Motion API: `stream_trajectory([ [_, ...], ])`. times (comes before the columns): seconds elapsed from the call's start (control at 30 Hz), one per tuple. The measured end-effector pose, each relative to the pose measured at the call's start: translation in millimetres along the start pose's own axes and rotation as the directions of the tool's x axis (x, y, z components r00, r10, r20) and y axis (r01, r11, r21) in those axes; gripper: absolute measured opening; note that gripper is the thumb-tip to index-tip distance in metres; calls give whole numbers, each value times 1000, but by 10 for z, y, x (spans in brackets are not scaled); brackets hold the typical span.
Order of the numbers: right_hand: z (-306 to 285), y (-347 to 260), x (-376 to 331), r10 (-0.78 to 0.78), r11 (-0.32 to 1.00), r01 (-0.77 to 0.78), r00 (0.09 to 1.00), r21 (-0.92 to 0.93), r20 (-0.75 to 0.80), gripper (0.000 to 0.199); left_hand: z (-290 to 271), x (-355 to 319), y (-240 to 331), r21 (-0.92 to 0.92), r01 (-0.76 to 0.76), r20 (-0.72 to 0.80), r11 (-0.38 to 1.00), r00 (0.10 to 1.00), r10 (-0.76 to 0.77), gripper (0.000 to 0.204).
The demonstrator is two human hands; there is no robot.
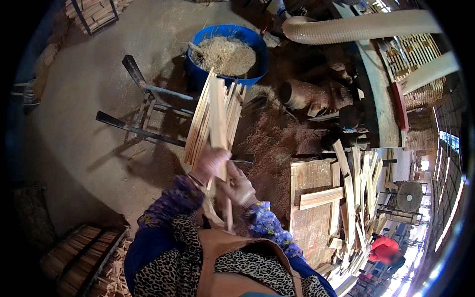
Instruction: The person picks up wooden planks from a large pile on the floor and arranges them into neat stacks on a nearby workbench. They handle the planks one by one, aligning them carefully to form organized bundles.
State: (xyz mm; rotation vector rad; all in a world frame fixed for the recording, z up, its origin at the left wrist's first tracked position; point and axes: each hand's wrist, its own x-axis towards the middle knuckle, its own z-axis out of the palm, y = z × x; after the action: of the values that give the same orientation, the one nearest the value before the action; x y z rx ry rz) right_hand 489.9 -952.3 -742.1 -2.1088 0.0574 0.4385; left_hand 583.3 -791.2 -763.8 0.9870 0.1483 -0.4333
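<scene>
The person stands over a sawdust-strewn floor with a fanned bundle of thin wooden slats held up in front of the chest, its far end pointing toward a blue tub heaped with pale wood shavings. The left hand is wrapped around the lower part of the bundle, fingers closed tight on it, so the slats spread out like a hand of cards above the grip. The right hand sits just below and to the right, its fingers curled around a single slat that hangs down from the bundle toward the apron; how firmly it grips I cannot tell, but it is clearly closed on the wood. Both sleeves are purple and flowered, over a leopard-print top and a tan apron. Beyond the bundle a dark metal frame stands on the floor near the tub. To the right is a wooden desk carrying a loose pile of more slats, some lying flat, many leaning at angles. Above it runs a pale ribbed hose leading past dust-caked machinery. At the lower left another stack of slats lies in a crate, and at the lower right a person in red bends near the pile, well apart from the hands.
</scene>
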Motion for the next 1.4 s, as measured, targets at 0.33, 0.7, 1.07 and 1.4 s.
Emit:
stream_trajectory([
  [0.33,130,201,98,354,935,-343,923,-93,149,71,-2638,1530,-21,742,351,-370,571,925,-86,77],
  [0.7,250,487,181,433,900,-436,891,-13,139,68,-2723,1682,-959,616,282,-163,736,959,-231,99],
  [1.07,282,554,362,510,860,-500,828,-107,232,69,-2950,1996,-1382,151,252,-45,956,968,-248,110],
  [1.4,266,839,250,517,856,-506,829,-112,213,69,-2750,1854,-1015,170,312,-99,935,949,-299,97],
])
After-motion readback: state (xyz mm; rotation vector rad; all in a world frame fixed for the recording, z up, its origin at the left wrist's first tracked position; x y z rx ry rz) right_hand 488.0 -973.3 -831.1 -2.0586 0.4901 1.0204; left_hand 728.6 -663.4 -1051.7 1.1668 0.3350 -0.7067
